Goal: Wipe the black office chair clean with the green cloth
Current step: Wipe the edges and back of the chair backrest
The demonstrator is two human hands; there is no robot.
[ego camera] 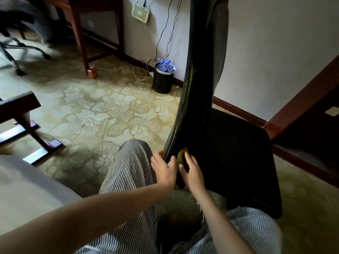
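L hand (163, 169) splayed on black chair (229, 153), R hand (193, 173) fingers (187, 157) pinching green cloth (181, 155), bin (162, 81) w/ bottles (165, 66)

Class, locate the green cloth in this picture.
Head view, low centre: the green cloth sits under the right hand, against the black office chair where backrest meets seat.

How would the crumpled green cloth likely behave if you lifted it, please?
The crumpled green cloth looks bunched in the right hand, so it is probably soft and floppy. It is mostly hidden by that hand, so it is likely small and light.
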